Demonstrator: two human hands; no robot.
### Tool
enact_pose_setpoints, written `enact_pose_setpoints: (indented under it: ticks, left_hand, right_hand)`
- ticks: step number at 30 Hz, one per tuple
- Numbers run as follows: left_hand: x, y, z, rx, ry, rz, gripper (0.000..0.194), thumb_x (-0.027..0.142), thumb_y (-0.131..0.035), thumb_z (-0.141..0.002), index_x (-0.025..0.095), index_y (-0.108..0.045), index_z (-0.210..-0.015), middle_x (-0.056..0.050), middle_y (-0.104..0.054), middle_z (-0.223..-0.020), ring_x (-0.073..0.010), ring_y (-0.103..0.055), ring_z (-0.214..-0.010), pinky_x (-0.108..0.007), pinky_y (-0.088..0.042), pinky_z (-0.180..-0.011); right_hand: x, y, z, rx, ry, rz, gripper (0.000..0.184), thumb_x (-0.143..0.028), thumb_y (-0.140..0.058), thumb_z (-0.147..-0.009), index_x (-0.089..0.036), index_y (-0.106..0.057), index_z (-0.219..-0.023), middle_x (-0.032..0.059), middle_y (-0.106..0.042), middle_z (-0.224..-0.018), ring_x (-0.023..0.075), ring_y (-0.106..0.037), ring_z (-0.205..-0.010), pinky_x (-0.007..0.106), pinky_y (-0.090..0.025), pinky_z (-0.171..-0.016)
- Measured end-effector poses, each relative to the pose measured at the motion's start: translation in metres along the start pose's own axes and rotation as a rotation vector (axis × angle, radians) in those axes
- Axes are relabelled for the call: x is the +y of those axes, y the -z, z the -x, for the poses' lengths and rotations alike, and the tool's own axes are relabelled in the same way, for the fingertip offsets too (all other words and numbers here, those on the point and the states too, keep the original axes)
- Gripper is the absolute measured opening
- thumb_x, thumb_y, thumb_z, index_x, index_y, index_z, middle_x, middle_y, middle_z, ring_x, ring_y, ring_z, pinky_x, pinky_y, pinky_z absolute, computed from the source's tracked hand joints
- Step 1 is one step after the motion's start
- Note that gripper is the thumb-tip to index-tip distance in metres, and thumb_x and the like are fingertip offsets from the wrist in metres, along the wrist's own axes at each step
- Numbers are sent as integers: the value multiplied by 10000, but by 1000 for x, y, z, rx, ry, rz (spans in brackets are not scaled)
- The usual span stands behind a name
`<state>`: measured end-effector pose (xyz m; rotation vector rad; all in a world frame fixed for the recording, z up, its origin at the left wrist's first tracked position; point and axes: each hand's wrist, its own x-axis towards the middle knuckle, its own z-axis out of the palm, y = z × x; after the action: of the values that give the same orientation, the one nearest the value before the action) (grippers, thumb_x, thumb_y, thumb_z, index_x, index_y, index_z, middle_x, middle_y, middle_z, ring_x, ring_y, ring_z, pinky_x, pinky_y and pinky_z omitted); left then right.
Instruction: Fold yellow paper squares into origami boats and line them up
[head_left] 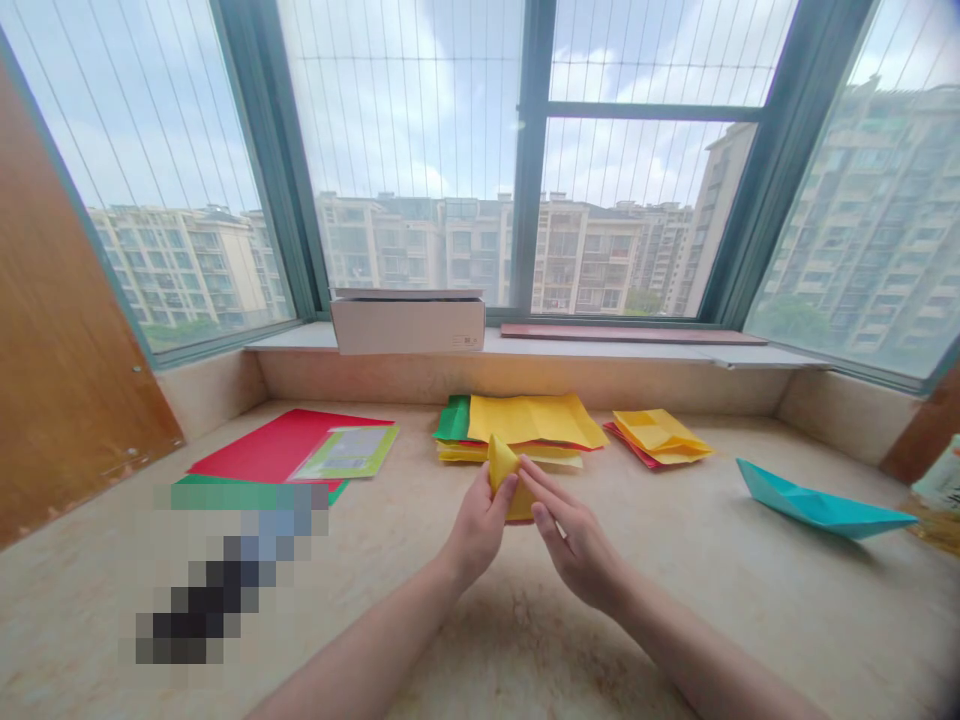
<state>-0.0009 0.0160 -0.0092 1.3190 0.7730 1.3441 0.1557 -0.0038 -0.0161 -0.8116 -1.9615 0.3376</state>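
A yellow folded paper [502, 462] with a pointed top is held up in front of me, above the countertop. My left hand [478, 528] grips its left side, the thumb lying across the front. From the right, my right hand [583, 552] presses its fingertips on the paper's edge, with the thumb just below. The palm side of both grips is partly hidden. Just behind the hands lies a stack of creased yellow and green paper sheets [525, 418], with red showing beneath. To its right sit folded yellow and red papers [660, 436].
A blue paper boat [821, 508] stands at the right. Red sheets [277, 445] lie at the left under a clear-windowed packet [349, 452], with green paper below. A blurred-out patch [217, 590] covers the left front. A white box [409, 325] rests on the windowsill [622, 347].
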Motion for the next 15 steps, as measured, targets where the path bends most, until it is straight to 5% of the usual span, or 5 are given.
enact_pose_setpoints:
  ticks: [3, 7, 10, 15]
  left_hand:
    - [-2, 3, -1, -32, 7, 78, 510, 538, -609, -873, 177, -503, -1217, -116, -640, -1127, -257, -645, -994, -385, -561, -810]
    - [-4, 6, 1, -2, -65, 21, 476, 563, -598, -868, 183, -549, -1151, -76, -638, -1002, -225, -602, -935, -339, -520, -803]
    - [1, 7, 3, 25, -118, -101, 462, 574, -581, -872, 170, -594, -1097, -45, -601, -873, -205, -549, -871, -313, -479, -802]
    - [12, 9, 6, -17, -110, -161, 444, 584, -585, -861, 169, -608, -1016, -31, -570, -825, -190, -506, -786, -295, -448, -748]
  right_hand:
    - [7, 13, -2, 145, -284, -341, 456, -446, -389, -1013, -217, -556, -1371, 127, -613, -1357, 268, -592, -1233, 474, -468, -1046]
    - [9, 28, -3, -175, -521, -626, 646, -646, -358, -955, -128, -726, -1070, 164, -747, -1016, 250, -724, -842, 397, -561, -767]
    - [4, 34, -4, -340, -539, -731, 699, -687, -367, -929, -100, -746, -943, 164, -754, -950, 212, -722, -723, 343, -541, -700]
    - [-4, 38, -4, -465, -522, -720, 592, -645, -483, -905, -121, -755, -941, 125, -768, -909, 219, -731, -802, 338, -540, -761]
